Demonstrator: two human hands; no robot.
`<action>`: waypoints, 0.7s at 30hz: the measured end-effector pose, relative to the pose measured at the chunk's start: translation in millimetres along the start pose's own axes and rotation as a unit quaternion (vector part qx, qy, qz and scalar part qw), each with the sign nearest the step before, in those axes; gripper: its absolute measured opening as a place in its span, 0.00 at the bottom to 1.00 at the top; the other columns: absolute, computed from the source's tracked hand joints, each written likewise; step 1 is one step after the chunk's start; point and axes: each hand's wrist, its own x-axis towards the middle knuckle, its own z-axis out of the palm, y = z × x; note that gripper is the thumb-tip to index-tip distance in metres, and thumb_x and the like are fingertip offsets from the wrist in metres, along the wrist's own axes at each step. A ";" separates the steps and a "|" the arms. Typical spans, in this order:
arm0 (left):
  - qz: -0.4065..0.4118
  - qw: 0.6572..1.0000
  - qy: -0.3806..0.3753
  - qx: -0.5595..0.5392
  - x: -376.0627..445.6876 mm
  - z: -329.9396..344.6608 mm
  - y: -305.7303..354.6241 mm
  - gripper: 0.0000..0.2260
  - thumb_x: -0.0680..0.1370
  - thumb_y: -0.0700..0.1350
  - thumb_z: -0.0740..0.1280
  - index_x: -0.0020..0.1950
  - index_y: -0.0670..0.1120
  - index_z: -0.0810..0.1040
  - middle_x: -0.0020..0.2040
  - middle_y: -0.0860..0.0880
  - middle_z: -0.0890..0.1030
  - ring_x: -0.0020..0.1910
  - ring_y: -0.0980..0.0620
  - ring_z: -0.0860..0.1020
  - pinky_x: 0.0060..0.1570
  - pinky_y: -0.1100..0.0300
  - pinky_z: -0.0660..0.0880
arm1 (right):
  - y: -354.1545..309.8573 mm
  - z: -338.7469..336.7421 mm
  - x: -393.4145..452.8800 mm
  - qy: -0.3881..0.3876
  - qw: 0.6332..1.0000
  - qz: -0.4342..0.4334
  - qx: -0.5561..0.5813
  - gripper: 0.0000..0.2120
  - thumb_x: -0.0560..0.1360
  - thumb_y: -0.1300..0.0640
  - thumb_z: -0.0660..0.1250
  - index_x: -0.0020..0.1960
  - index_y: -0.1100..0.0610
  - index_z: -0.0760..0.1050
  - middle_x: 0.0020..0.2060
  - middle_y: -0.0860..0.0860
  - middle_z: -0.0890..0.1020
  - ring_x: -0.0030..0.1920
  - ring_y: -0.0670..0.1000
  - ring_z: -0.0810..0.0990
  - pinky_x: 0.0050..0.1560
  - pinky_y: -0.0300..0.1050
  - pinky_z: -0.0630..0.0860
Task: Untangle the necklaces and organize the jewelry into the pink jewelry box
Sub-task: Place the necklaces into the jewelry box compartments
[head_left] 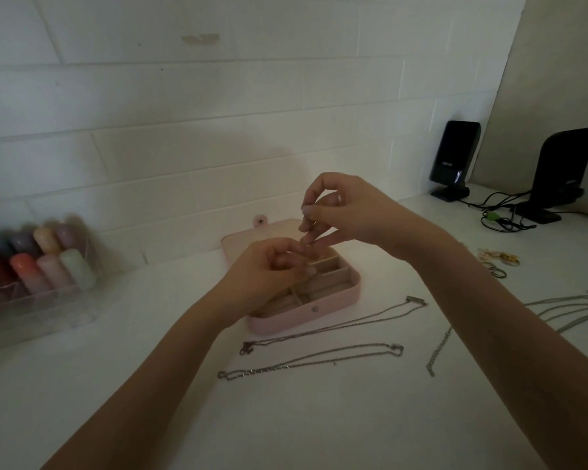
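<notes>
The pink jewelry box lies open on the white table, its lid flat behind it and beige compartments showing. Both hands hover above it. My right hand pinches a small thin piece of jewelry between thumb and fingertips. My left hand has its fingers curled just under the right one; whether it holds the same piece I cannot tell. Two silver necklaces lie stretched out in front of the box, one nearer it and one closer to me.
A short chain and several more silver necklaces lie to the right, with rings and earrings behind them. A clear organizer of coloured tubes stands at the left. Two black speakers with cables sit at the back right.
</notes>
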 end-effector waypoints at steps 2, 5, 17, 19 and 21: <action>-0.004 1.000 0.007 0.016 0.0 -1.4 -1.0 0.06 0.72 0.40 0.73 0.45 0.51 0.83 0.39 0.51 0.86 0.39 0.59 0.82 0.41 0.71 0.75 | 1.2 -6.0 0.8 0.012 1.000 0.013 -0.007 0.02 0.77 0.63 0.65 0.46 0.61 0.73 0.37 0.57 0.83 0.36 0.53 0.84 0.41 0.48 0.83; 0.008 0.998 0.013 0.061 -0.3 -0.7 -2.4 0.04 0.71 0.41 0.74 0.42 0.49 0.84 0.37 0.52 0.85 0.37 0.62 0.81 0.40 0.73 0.72 | 4.6 -17.9 1.8 0.037 0.994 0.040 -0.099 0.02 0.74 0.61 0.69 0.44 0.59 0.76 0.39 0.54 0.84 0.39 0.51 0.84 0.36 0.43 0.83; 0.085 0.962 0.016 0.259 -0.8 -1.3 -7.9 0.07 0.67 0.40 0.77 0.36 0.51 0.82 0.33 0.52 0.84 0.37 0.59 0.80 0.42 0.77 0.70 | 38.8 -28.5 7.4 -0.061 0.943 0.166 -0.282 0.05 0.66 0.64 0.76 0.35 0.56 0.81 0.30 0.52 0.81 0.27 0.45 0.76 0.24 0.31 0.70; 0.098 0.955 0.008 0.279 -0.5 -3.0 -7.5 0.05 0.66 0.41 0.77 0.37 0.50 0.84 0.32 0.53 0.83 0.38 0.58 0.80 0.41 0.76 0.70 | 41.8 -25.6 9.0 -0.075 0.936 0.167 -0.299 0.05 0.65 0.62 0.76 0.35 0.55 0.82 0.27 0.51 0.80 0.25 0.43 0.74 0.23 0.31 0.68; 0.104 0.950 0.009 0.295 -0.6 -4.3 -7.7 0.05 0.66 0.42 0.78 0.37 0.50 0.85 0.32 0.55 0.82 0.39 0.59 0.79 0.40 0.75 0.71 | 43.6 -23.0 9.8 -0.087 0.931 0.164 -0.314 0.05 0.66 0.61 0.75 0.34 0.53 0.82 0.26 0.50 0.79 0.22 0.41 0.72 0.22 0.31 0.67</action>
